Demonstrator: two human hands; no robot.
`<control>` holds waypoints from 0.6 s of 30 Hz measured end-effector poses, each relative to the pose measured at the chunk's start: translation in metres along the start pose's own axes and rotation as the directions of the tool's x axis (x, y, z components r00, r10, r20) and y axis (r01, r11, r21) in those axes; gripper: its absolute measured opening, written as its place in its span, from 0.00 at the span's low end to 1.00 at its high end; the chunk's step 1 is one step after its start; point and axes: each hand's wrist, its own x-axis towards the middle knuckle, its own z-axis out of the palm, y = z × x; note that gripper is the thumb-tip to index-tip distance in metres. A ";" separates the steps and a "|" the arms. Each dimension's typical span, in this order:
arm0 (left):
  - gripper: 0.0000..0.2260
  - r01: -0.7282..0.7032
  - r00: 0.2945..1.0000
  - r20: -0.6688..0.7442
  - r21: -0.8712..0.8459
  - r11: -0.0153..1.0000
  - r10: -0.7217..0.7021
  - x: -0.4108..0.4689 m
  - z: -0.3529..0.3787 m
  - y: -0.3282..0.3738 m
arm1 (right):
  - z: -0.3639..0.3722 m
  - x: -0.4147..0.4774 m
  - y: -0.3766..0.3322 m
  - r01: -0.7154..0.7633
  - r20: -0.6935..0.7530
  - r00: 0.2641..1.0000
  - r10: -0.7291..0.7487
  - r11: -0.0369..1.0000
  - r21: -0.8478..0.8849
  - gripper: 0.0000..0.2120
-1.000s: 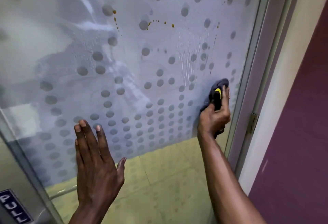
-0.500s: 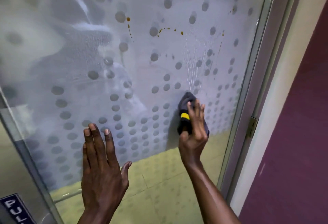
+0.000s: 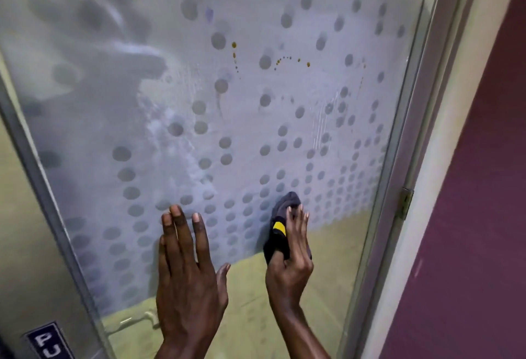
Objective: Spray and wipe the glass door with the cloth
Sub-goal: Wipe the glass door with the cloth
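The glass door (image 3: 256, 131) fills the view, frosted with a pattern of grey dots and streaked with wet spray runs and small brown drops near the top. My right hand (image 3: 290, 256) presses a dark grey cloth (image 3: 286, 205) with a yellow tag flat against the lower glass, fingers straight over it and thumb tucked under its lower edge. To its left, my left hand (image 3: 187, 270) lies flat on the glass with fingers straight and holds nothing. No spray bottle is in view.
The metal door frame (image 3: 404, 159) runs down the right side with a hinge (image 3: 405, 202) on it. Beyond it is a maroon wall (image 3: 478, 187). A blue PULL sign (image 3: 47, 341) sits on the left stile at the bottom.
My right hand has swept the cloth from the right edge of the glass leftward and down toward the left hand. The left hand stays flat on the glass.
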 end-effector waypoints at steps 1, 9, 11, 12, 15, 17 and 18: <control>0.63 0.000 1.000 0.002 -0.002 1.000 0.000 0.000 0.001 -0.001 | -0.003 0.008 0.007 0.041 0.012 0.999 -0.041 0.999 -0.011 0.30; 0.63 0.090 0.995 -0.038 -0.003 0.996 -0.090 -0.003 0.008 0.020 | -0.027 0.099 0.080 -0.462 -0.265 0.830 0.491 0.871 0.167 0.38; 0.61 0.110 0.993 -0.049 -0.010 0.994 -0.110 -0.004 0.012 0.032 | -0.033 0.100 0.086 -0.542 -0.292 0.759 0.582 0.813 0.212 0.35; 0.60 0.102 0.994 -0.046 -0.014 0.995 -0.103 -0.005 0.014 0.037 | -0.033 0.095 0.084 -0.552 -0.295 0.749 0.593 0.805 0.216 0.34; 0.51 0.053 0.998 -0.022 -0.034 0.998 -0.053 -0.007 0.027 0.059 | -0.025 0.062 0.065 -0.473 -0.236 0.827 0.511 0.858 0.198 0.34; 0.47 0.034 0.999 -0.014 -0.041 0.999 -0.035 -0.006 0.033 0.074 | -0.018 0.030 0.046 -0.284 -0.095 0.950 0.297 0.950 0.131 0.38; 0.45 0.027 0.999 -0.021 -0.038 0.999 -0.028 -0.004 0.036 0.081 | -0.017 0.018 0.042 -0.162 -0.014 0.986 0.164 0.982 0.093 0.41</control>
